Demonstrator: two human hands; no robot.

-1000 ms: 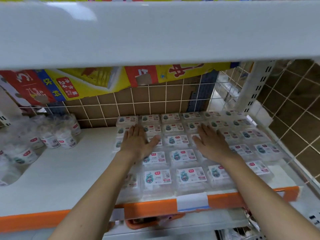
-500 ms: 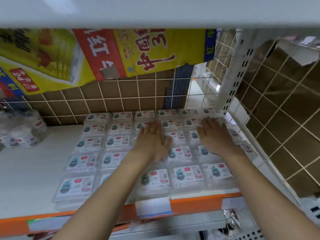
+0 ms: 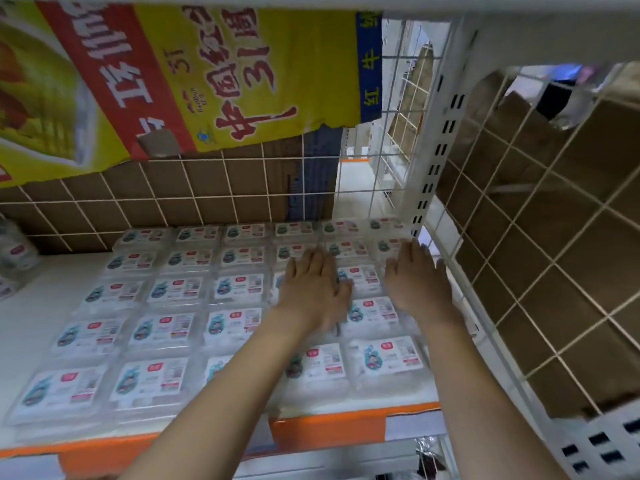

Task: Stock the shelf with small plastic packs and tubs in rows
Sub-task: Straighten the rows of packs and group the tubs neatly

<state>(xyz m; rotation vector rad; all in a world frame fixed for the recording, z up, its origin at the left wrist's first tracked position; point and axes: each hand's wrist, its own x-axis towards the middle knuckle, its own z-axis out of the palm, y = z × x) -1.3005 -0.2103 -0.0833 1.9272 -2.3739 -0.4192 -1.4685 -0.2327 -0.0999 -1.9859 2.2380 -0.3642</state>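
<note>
Packs (image 3: pixel 239 323) are laid flat in tidy rows on the shelf (image 3: pixel 31 327), up to its right end. They are pressed by the left hand (image 3: pixel 313 289) and right hand (image 3: pixel 415 284), fingers straight, nothing gripped. The squaring step seems in hand; next, tubs (image 3: pixel 17 252) at far left likely need rows.

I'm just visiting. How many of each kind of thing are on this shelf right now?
Flat labelled plastic packs: about 26 with labels showing, in a grid; more may lie hidden under the hands and arms.
Plastic tubs: 2, cut off at the left edge.
Hands resting flat on the packs: 2, the left hand and the right hand.
Total: about 30.
</note>
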